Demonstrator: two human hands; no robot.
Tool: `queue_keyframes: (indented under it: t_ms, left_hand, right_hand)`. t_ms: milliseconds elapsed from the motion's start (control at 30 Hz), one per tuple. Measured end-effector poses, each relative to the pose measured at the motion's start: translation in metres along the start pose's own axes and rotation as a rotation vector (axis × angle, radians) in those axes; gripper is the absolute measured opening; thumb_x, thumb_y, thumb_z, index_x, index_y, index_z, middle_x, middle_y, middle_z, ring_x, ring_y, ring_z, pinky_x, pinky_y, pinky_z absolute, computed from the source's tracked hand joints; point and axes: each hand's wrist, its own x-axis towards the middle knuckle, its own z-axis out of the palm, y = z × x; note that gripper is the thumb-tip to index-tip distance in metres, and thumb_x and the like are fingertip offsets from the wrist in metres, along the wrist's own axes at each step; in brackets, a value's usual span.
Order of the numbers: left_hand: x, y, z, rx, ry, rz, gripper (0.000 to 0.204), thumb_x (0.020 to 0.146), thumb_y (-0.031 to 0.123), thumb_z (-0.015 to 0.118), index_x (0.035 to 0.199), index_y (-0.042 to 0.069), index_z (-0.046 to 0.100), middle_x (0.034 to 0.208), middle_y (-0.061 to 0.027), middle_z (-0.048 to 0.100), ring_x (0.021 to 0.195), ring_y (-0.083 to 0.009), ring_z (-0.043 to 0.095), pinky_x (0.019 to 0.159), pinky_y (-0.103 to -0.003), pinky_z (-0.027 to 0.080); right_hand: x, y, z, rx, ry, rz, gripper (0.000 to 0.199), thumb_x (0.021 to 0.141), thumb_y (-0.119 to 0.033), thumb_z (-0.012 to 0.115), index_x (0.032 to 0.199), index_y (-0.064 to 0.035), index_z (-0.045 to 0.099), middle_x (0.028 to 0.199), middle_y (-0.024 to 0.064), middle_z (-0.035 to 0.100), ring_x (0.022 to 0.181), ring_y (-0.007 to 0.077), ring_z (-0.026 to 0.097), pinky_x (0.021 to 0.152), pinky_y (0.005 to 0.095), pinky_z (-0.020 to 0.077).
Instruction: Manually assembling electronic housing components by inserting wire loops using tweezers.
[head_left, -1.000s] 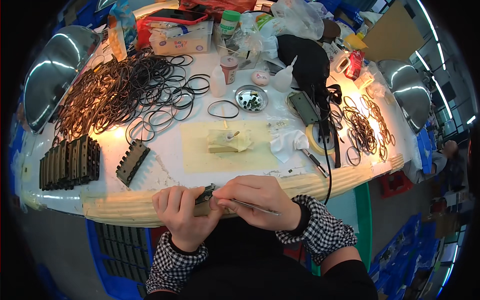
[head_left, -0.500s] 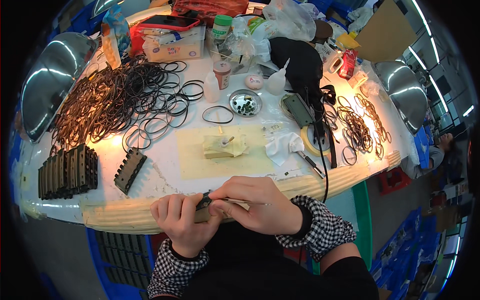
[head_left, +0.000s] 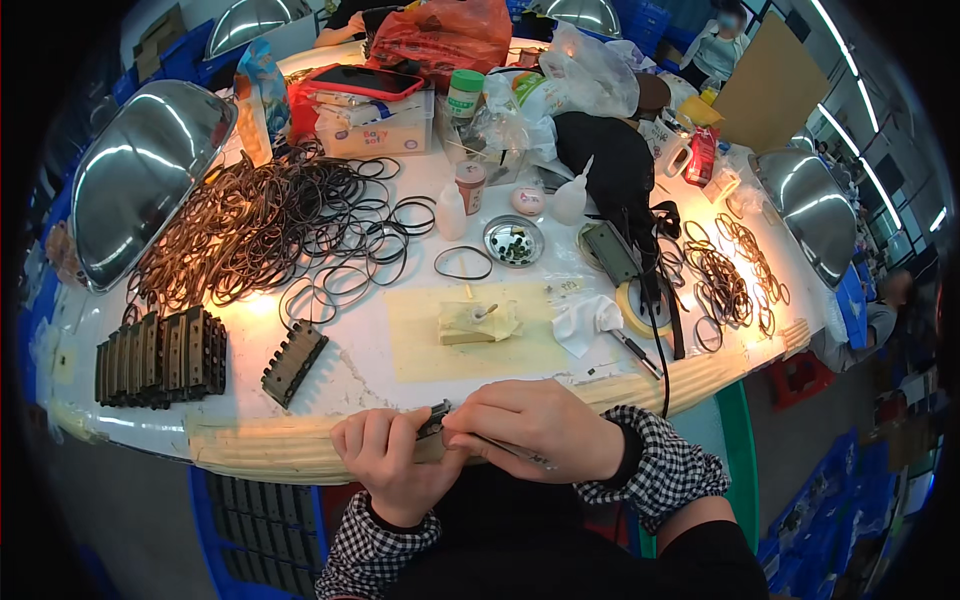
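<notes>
At the table's front edge, my left hand [head_left: 392, 458] is closed round a small dark part [head_left: 433, 420], most of it hidden by the fingers. It resembles the dark green notched plastic pieces on the table. My right hand [head_left: 545, 430] is pinched against the part's right end. In its grip is a slim metal tool [head_left: 515, 452] that looks like tweezers, its tip hidden. A single notched piece [head_left: 295, 364] lies to the left, beside a stacked row of similar pieces [head_left: 160, 358]. Ahead of my hands, a small taped block [head_left: 478, 324] rests on a yellow sheet.
Black rubber rings [head_left: 270, 230] are heaped at left, and more rings [head_left: 728, 285] lie at right. A round metal dish [head_left: 541, 238] holds small green bits. Two shiny lamp shades [head_left: 150, 180] flank the table. A marker [head_left: 636, 355] and tape roll [head_left: 632, 310] lie at right.
The view has shifted, so table and hands sit further right and lower. My right fingers have closed in further over the metal tool; the part stays in my left hand.
</notes>
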Motion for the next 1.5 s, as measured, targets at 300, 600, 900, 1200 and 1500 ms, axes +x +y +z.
queue_keyframes:
  t_ms: [300,600,900,1200,1500]
  left_hand:
    - [0.011,-0.004,-0.006,0.031,0.011,0.043,0.035,0.064,0.038,0.074,0.079,0.008,0.062,0.072,-0.0053,0.049,0.074,-0.0251,0.049,0.073,-0.038,0.036]
    - [0.022,-0.009,-0.012,-0.089,0.077,-0.052,0.025,0.055,0.020,0.071,0.076,0.010,0.061,0.072,-0.0041,0.048,0.071,-0.0237,0.048,0.071,-0.037,0.035]
    - [0.026,-0.002,-0.012,-0.202,0.049,-0.007,0.023,0.058,0.012,0.068,0.079,0.007,0.060,0.070,-0.0063,0.048,0.072,-0.0261,0.046,0.069,-0.037,0.036]
    - [0.026,-0.004,-0.007,-0.195,0.066,0.035,0.026,0.056,0.012,0.071,0.080,0.007,0.062,0.072,-0.0045,0.051,0.071,-0.0237,0.047,0.069,-0.036,0.035]
    - [0.024,-0.004,-0.004,-0.166,0.100,0.009,0.024,0.054,0.019,0.072,0.075,0.013,0.063,0.071,-0.0004,0.049,0.070,-0.0202,0.049,0.071,-0.034,0.034]
  right_hand:
    - [0.003,-0.018,0.004,-0.209,0.119,-0.100,0.016,0.082,-0.016,0.072,0.092,-0.0058,0.067,0.067,0.0023,0.058,0.057,0.0197,0.059,0.051,0.0299,0.0458]
    - [0.009,-0.009,-0.002,0.075,0.328,0.081,0.018,0.078,0.003,0.071,0.091,-0.0026,0.059,0.080,0.0107,0.062,0.075,0.0250,0.068,0.061,0.0313,0.0517]
    - [0.005,0.010,0.015,0.253,0.200,0.100,0.019,0.078,0.007,0.069,0.089,-0.0014,0.056,0.084,0.0113,0.061,0.089,0.0253,0.069,0.071,0.0302,0.0530]
    - [0.006,0.013,0.011,0.260,0.166,0.183,0.019,0.078,0.008,0.070,0.088,-0.0021,0.057,0.084,0.0091,0.063,0.089,0.0218,0.069,0.072,0.0284,0.0530]
    - [0.005,0.016,0.010,0.301,0.148,0.184,0.018,0.078,0.007,0.070,0.088,-0.0021,0.057,0.085,0.0085,0.064,0.089,0.0213,0.069,0.073,0.0288,0.0532]
